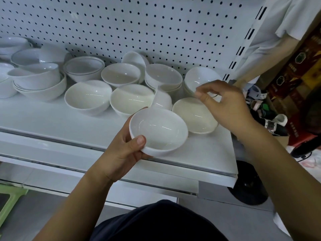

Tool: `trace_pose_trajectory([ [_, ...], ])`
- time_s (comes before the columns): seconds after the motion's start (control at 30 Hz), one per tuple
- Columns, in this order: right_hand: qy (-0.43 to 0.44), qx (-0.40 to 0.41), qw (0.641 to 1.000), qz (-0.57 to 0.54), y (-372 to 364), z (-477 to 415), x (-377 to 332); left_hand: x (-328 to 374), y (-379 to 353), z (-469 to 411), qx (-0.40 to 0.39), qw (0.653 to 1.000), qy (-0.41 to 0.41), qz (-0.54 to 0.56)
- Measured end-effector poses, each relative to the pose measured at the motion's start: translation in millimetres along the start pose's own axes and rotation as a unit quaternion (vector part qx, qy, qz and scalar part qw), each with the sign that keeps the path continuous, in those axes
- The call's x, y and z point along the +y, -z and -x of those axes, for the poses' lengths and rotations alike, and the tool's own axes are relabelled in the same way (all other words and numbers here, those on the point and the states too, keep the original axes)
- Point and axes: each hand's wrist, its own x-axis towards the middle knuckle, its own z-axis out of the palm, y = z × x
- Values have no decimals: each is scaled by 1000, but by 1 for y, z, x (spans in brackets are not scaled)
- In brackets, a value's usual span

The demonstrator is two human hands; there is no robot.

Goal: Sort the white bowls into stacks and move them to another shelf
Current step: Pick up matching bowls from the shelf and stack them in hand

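Left forearm rises from lower left, bare. The left grip is palm-up, with its thumb pressed over the near rim of a white bowl and its fingers beneath. Right forearm enters from lower right. The right grip is palm-down, fingers curled, thumb and forefinger close together. Its tips are blurred, so contact is undetermined.

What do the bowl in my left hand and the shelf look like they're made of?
Bowl: likely glazed ceramic or porcelain; glossy white, with sharp light streaks inside. Shelf: apparently white painted metal, smooth with a soft sheen; its back panel is perforated.
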Motion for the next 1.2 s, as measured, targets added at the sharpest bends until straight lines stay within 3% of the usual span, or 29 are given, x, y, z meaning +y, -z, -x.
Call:
trace_pose_trajectory([
  [0.13,-116,-101,984,87,-9,-36,15,-5,-1,0,-11,1000,-5,13],
  [0.3,-93,-142,973,159,-27,-52,25,-5,0,0,-12,1000,-8,21],
  [0.83,-78,-14,992,102,-18,-45,23,-5,-1,0,-5,1000,-2,5],
  [1.0,-85,66,994,28,-17,-41,26,-6,0,0,-5,1000,-2,-1],
  [1.2,-85,148,976,-138,-7,-26,16,-6,1,-1,-10,1000,2,0],
])
